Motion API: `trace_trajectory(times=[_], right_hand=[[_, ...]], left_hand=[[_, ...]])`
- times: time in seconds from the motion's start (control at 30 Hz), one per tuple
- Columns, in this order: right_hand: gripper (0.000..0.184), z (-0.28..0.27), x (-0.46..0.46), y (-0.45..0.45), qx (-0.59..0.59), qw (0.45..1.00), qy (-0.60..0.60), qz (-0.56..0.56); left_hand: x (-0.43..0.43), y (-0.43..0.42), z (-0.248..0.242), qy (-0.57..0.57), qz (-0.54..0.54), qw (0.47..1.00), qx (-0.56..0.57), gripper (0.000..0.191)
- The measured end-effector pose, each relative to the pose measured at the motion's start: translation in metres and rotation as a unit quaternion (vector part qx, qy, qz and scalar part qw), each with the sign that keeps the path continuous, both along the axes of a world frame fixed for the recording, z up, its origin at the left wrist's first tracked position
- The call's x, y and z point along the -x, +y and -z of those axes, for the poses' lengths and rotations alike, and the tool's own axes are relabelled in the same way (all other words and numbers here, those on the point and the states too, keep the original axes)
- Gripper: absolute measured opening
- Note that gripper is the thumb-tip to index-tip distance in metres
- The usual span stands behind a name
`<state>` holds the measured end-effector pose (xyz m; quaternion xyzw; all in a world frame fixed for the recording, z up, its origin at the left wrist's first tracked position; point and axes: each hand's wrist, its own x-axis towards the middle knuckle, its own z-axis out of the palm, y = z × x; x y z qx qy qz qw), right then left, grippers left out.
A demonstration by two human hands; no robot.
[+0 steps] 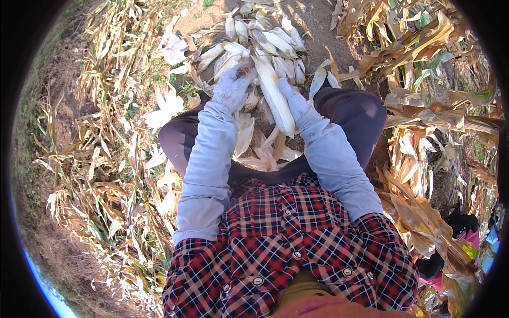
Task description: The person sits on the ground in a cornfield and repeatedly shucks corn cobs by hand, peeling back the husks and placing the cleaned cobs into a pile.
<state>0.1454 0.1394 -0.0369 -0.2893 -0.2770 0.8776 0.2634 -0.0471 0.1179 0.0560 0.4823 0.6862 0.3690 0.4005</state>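
A long ear of corn in its pale husk [273, 95] lies slantwise between my gloved hands, above my lap. My right hand [293, 98] holds it from the right side, with some fingers hidden beneath the husk. Left of the ear's upper end is my left hand [232, 88], its fingers curled. A brownish patch shows at its fingertips; whether it grips anything is unclear. Just beyond both hands lies a pile of husked-over corn ears [274, 41] on the soil. Loose dry husks [258, 153] lie between my legs.
Dry corn stalks and leaves [119, 167] cover the ground on the left. More dry stalks [417, 131] lie close along my right side. A pale piece of cloth or glove [175, 49] rests left of the pile. Dark and pink items [433, 266] show at lower right.
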Motion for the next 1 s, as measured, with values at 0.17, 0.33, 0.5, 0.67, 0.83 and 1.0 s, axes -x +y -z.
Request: trace_trajectory(times=[0.17, 0.33, 0.5, 0.67, 0.83, 1.0], right_hand=[[0.055, -0.002, 0.002, -0.002, -0.167, 0.984, -0.036, -0.049], [0.068, -0.008, 0.005, 0.000, -0.284, 0.940, -0.155, -0.107], [0.070, -0.009, 0.009, 0.000, -0.338, 0.909, -0.217, -0.107], [0.067, -0.008, 0.013, -0.003, -0.362, 0.908, -0.199, -0.073], [0.064, -0.007, 0.013, -0.003, -0.427, 0.869, -0.248, -0.040], [0.064, 0.006, 0.019, -0.003, -0.360, 0.915, -0.183, -0.027]], left_hand=[[0.020, -0.007, -0.003, -0.060, 0.000, 0.998, 0.007, 0.048], [0.031, -0.016, -0.012, 0.067, 0.015, 0.997, 0.024, 0.038], [0.035, -0.017, 0.000, 0.135, 0.009, 0.991, -0.008, 0.038], [0.035, -0.015, 0.030, 0.047, -0.052, 0.997, -0.030, 0.040], [0.030, -0.010, 0.052, 0.028, -0.108, 0.991, -0.068, 0.036], [0.041, -0.012, 0.065, -0.152, -0.150, 0.977, -0.004, 0.026]])
